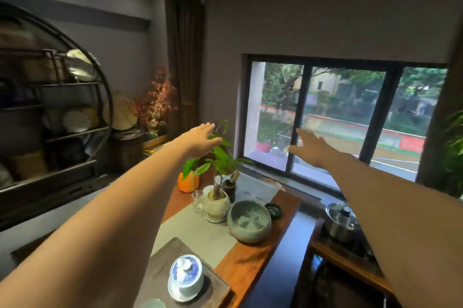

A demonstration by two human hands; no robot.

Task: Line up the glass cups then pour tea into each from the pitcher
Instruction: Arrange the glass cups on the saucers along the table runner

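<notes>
Both my arms are stretched straight out, high above the tea table. My left hand (200, 138) is flat and open in front of the plant leaves, holding nothing. My right hand (310, 144) is open too, fingers spread, seen against the window. One clear glass cup (198, 198) stands on the grey table runner (200, 235), just left of the white plant pot. No pitcher shows in this view. A blue-and-white lidded cup (185, 275) sits on the dark tea tray (162, 265) at the bottom.
A white potted plant (217, 201), a grey-green ceramic bowl (249, 221), a small dark dish (273, 210) and an orange ornament (188, 182) stand on the wooden table (253, 260). A steel lidded pot (342, 222) sits on a side stand at right. A round shelf (57, 117) fills the left wall.
</notes>
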